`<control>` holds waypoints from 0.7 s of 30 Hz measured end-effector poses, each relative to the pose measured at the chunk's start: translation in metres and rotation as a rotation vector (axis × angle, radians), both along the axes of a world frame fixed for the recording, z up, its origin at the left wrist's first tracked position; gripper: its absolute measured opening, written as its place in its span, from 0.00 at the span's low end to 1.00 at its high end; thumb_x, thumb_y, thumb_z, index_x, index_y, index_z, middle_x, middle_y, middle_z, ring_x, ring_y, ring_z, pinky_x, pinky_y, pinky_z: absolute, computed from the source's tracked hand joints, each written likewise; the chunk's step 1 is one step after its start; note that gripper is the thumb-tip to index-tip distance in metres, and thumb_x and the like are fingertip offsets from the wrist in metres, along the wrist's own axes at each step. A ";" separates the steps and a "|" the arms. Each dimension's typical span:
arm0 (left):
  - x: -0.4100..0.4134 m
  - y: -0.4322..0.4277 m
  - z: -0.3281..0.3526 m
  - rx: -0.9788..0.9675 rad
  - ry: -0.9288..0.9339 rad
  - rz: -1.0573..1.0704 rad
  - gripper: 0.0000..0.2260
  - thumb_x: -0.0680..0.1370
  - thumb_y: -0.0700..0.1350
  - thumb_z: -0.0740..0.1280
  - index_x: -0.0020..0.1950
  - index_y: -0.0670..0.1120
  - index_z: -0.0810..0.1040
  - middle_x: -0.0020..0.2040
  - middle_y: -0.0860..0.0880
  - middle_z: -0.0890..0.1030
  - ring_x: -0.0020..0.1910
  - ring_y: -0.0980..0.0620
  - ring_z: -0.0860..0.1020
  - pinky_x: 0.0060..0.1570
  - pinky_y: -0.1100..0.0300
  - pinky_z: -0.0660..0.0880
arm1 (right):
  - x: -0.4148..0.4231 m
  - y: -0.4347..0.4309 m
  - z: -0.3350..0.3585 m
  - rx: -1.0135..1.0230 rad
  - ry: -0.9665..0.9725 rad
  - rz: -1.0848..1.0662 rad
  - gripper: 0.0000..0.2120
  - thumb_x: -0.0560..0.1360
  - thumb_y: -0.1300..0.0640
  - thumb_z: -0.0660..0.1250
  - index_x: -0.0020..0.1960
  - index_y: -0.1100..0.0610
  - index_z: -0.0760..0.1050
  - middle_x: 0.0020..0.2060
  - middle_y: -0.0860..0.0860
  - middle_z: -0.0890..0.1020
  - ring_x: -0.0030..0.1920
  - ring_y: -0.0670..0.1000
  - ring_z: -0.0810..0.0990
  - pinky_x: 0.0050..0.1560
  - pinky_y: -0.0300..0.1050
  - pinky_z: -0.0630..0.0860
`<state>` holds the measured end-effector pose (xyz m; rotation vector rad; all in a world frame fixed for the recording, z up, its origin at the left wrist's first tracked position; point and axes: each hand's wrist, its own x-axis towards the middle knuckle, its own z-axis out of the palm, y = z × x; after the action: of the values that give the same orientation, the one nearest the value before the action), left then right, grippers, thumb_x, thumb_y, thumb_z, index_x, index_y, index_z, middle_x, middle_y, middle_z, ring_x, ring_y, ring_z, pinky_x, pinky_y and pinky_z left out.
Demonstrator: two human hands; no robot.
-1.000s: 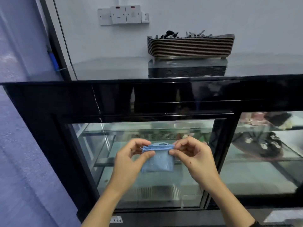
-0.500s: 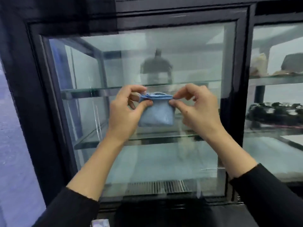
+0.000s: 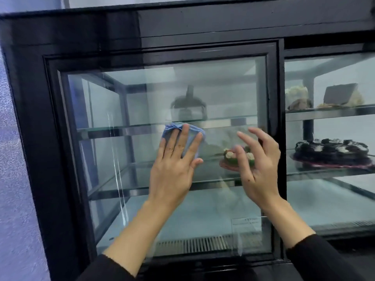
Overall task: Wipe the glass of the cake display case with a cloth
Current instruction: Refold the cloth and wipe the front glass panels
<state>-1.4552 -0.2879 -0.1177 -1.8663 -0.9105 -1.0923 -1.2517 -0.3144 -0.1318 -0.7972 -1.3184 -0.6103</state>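
Observation:
A black-framed cake display case fills the view, and its left glass pane (image 3: pixel 125 98) faces me. My left hand (image 3: pixel 174 167) lies flat with its fingers spread and presses a folded blue cloth (image 3: pixel 190 134) against that pane near its middle. Most of the cloth is hidden under the fingers. My right hand (image 3: pixel 257 165) hovers just to the right with its fingers apart and nothing in it, close to the glass.
The black frame post (image 3: pixel 276 118) divides the left pane from the right pane (image 3: pixel 334 199). Behind the glass are shelves with a small green cake (image 3: pixel 229 157), a dark chocolate cake (image 3: pixel 330 151) and cake slices (image 3: pixel 300 98). A purple wall (image 3: pixel 12 179) stands at the left.
Both hands were pinching the cloth in front of the case. Now the right hand has let go and the left hand presses the cloth flat on the glass. The view has moved closer.

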 end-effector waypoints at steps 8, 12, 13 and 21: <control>-0.112 0.026 0.109 0.037 -0.431 0.049 0.25 0.84 0.58 0.44 0.80 0.53 0.51 0.81 0.47 0.48 0.80 0.46 0.46 0.77 0.40 0.48 | 0.050 0.031 0.038 -0.105 -0.277 -0.486 0.33 0.81 0.40 0.50 0.79 0.60 0.54 0.79 0.59 0.53 0.79 0.58 0.49 0.78 0.59 0.49; -0.111 0.023 -0.023 -0.028 -0.281 0.048 0.25 0.84 0.53 0.49 0.81 0.49 0.50 0.81 0.46 0.44 0.80 0.44 0.44 0.76 0.39 0.45 | 0.053 0.035 0.036 -0.052 -0.302 -0.529 0.33 0.82 0.41 0.49 0.79 0.61 0.52 0.79 0.60 0.53 0.79 0.59 0.50 0.78 0.59 0.49; -0.118 0.020 -0.051 -0.043 -0.184 0.067 0.25 0.84 0.54 0.48 0.80 0.50 0.49 0.81 0.47 0.44 0.80 0.44 0.44 0.77 0.41 0.45 | 0.052 0.036 0.035 -0.046 -0.298 -0.530 0.33 0.82 0.41 0.49 0.79 0.61 0.52 0.79 0.60 0.53 0.79 0.59 0.50 0.78 0.59 0.49; -0.160 0.028 0.091 0.028 -0.220 0.106 0.25 0.84 0.57 0.49 0.80 0.51 0.53 0.81 0.43 0.50 0.79 0.42 0.48 0.75 0.43 0.49 | 0.052 0.034 0.019 -0.079 -0.287 -0.477 0.31 0.82 0.43 0.50 0.79 0.60 0.52 0.79 0.59 0.53 0.79 0.59 0.49 0.78 0.59 0.48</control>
<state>-1.6150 -0.2601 -0.0263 -1.6781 -1.0997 -1.2544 -1.1998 -0.2801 -0.1125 -1.1344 -1.4247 -1.0866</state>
